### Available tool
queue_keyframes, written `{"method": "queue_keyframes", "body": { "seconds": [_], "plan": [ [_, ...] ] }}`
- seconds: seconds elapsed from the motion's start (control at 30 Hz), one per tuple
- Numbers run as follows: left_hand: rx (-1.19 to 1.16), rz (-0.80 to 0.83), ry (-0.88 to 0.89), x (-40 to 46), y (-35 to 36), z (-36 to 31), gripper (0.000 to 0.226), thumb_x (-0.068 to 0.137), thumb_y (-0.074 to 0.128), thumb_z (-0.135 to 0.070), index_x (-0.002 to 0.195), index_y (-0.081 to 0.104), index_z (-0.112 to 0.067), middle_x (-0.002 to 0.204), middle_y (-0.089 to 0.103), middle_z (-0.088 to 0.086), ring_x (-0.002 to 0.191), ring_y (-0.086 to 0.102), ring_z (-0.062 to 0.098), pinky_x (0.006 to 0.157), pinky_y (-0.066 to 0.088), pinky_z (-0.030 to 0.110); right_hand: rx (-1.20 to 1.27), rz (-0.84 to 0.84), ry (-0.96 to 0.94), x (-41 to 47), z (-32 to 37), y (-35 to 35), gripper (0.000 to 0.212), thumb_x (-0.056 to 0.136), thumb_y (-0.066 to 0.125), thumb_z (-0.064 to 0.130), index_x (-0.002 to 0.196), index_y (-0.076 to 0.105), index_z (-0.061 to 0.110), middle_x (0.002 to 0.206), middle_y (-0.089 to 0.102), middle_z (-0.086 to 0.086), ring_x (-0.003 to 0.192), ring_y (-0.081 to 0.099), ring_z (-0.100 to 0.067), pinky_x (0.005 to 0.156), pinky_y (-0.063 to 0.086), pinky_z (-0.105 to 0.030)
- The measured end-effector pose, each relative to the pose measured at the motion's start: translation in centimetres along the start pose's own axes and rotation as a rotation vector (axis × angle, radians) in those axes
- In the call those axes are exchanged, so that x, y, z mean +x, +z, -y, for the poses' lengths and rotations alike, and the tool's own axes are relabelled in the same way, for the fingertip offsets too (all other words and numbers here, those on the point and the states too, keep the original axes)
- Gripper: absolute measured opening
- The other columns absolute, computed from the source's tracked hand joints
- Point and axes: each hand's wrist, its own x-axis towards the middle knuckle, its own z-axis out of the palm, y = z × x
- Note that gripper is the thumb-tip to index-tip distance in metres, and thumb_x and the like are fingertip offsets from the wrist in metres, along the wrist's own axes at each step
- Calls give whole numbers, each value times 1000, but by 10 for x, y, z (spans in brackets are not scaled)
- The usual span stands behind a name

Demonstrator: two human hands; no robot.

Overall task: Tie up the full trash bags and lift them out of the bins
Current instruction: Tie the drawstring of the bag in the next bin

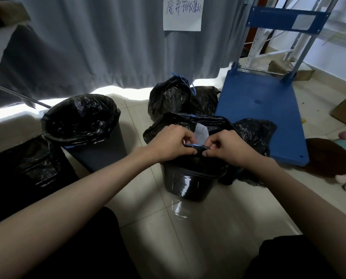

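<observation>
Right in front of the person, on the pale tiled floor, a small black bin (185,183) holds a black trash bag (190,122) whose loose top billows up above the rim, with something white showing in the open mouth. The film looks thin, soft and slick, so I judge it will crumple and slide under the fingers rather than hold any shape, and it could tear if dragged over the bin's edge; how heavy the load is I cannot tell, though a bin this small suggests a light lift. The sensible hold is at the gathered hem, where a blue drawstring (193,146) peeks out between the knuckles, not on the slack sides. Both forearms reach forward and slightly inward, wrists meeting over the near rim. The left hand (173,142) is curled, thumb and fingers pinching the bunched plastic at the hem; the right hand (225,147) mirrors it, fingers folded down and nipping the same bunch, so that the two hands nearly touch. Behind the bin a tied bag (169,97) with a blue knot sits on the floor next to a blue platform cart (258,109). To the left a taller grey bin (99,150) stands with its liner (80,116) open.
</observation>
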Motion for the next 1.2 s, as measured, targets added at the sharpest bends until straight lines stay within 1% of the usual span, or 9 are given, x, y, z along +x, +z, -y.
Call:
{"method": "queue_keyframes", "body": {
  "seconds": [0.23, 0.53, 0.67, 0.73, 0.8, 0.97, 1.07, 1.13, 1.2],
  "plan": [
    [0, -132, 5, 7, -6, -10, 6, 77, 77, -32, 77, 76, -27, 74, 70, -11, 72, 62, 3, 65, 46, 24, -6, -16, -7, 1, -4, 14, 27, 76, 81, 30, 61, 59, 27, 65, 62, 8, 67, 59, -10, 76, 56, -40],
    [-217, -219, -40, 4, -9, -12, 5, 82, 75, -23, 78, 72, -23, 76, 69, -8, 73, 62, 5, 70, 50, 25, -33, 34, 22, 5, -13, 19, 30, 75, 83, 23, 60, 57, 24, 66, 62, 6, 67, 60, -12, 74, 57, -40],
    [-274, -209, -16, 2, -12, -13, 3, 80, 77, -23, 79, 75, -22, 76, 69, -6, 72, 62, 9, 68, 48, 20, 93, -126, -113, 4, 2, 13, 24, 74, 83, 32, 69, 63, 19, 67, 55, 1, 61, 47, -4, 62, 41, -21],
    [-266, -213, 13, 2, -14, -15, 3, 80, 77, -22, 81, 76, -20, 76, 69, -7, 72, 61, 9, 66, 47, 19, 177, -187, -160, 3, 12, 9, 15, 77, 80, 28, 80, 73, 15, 66, 60, -8, 58, 46, -4, 59, 40, -22],
    [-270, -217, 33, 1, -13, -15, 5, 79, 78, -24, 80, 74, -20, 73, 68, -7, 69, 60, 7, 63, 45, 15, 251, -196, -146, 3, 17, 8, 8, 80, 78, 22, 73, 73, 20, 64, 64, -15, 54, 52, -6, 57, 45, -26],
    [35, -91, 70, -6, -11, -2, 24, 72, 80, -47, 81, 70, -27, 74, 62, -13, 73, 58, 5, 62, 39, 22, 326, -241, -82, 0, 11, 7, 17, 82, 77, 17, 68, 72, 11, 58, 65, -14, 47, 52, -3, 54, 41, -9],
    [237, -38, 106, -9, -6, 4, 14, 80, 76, -35, 80, 70, -23, 77, 56, -15, 84, 58, 11, 67, 32, 25, 378, -250, -40, -1, 8, 4, 19, 85, 75, 18, 69, 72, 7, 57, 65, -14, 45, 54, -7, 53, 43, -11],
    [271, -10, 114, -9, -4, 7, 14, 81, 75, -33, 77, 67, -22, 78, 57, -13, 85, 57, 12, 69, 38, 28, 428, -258, 23, -1, 5, 2, 24, 87, 72, 18, 72, 69, 0, 56, 64, -17, 40, 53, -9, 45, 42, -13],
    [317, 37, 107, -9, -4, 13, 16, 80, 75, -33, 74, 65, -22, 79, 61, -11, 85, 58, 14, 73, 45, 33, 460, -295, 93, 1, 2, -1, 24, 90, 69, 16, 74, 68, -2, 51, 62, -7, 35, 49, -6, 40, 39, -14]
  ]
}}
